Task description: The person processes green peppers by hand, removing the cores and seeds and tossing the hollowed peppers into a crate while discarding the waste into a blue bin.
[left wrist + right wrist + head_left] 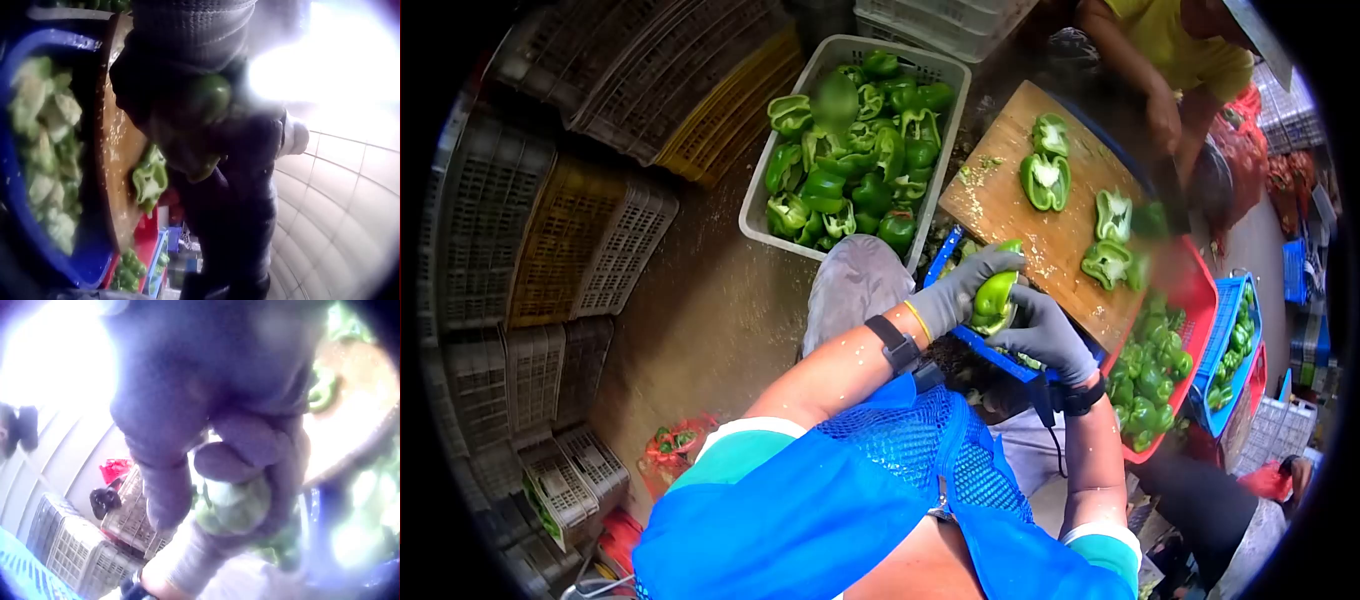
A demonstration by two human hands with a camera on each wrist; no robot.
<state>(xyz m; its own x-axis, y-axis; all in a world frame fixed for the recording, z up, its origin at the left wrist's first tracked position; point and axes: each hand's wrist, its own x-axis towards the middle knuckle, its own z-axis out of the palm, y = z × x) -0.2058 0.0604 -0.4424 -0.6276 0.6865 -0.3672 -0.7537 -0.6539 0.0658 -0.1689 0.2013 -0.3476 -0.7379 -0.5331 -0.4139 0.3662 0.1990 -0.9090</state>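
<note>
My gloved left hand (956, 290) grips a green bell pepper half (994, 298) in front of my chest. From the other side, the gloved right hand (1050, 332) has its thumb and fingers at the lower end of that half. In the right wrist view, curled fingers press into the pepper half (234, 509), partly covering it. Both hands are over a blue tub (81, 269) that holds pale green pepper scraps. Just beyond lies a wooden cutting board (1040, 255) with cut pepper halves (1045, 182) on it.
A grey crate (960, 100) of pepper halves stands at the far left. Whole peppers fill a red basket (1205, 310) right of the board, beside a blue basket (1230, 285). Another person (1145, 60) works across the board. Stacked crates (490, 220) line the left.
</note>
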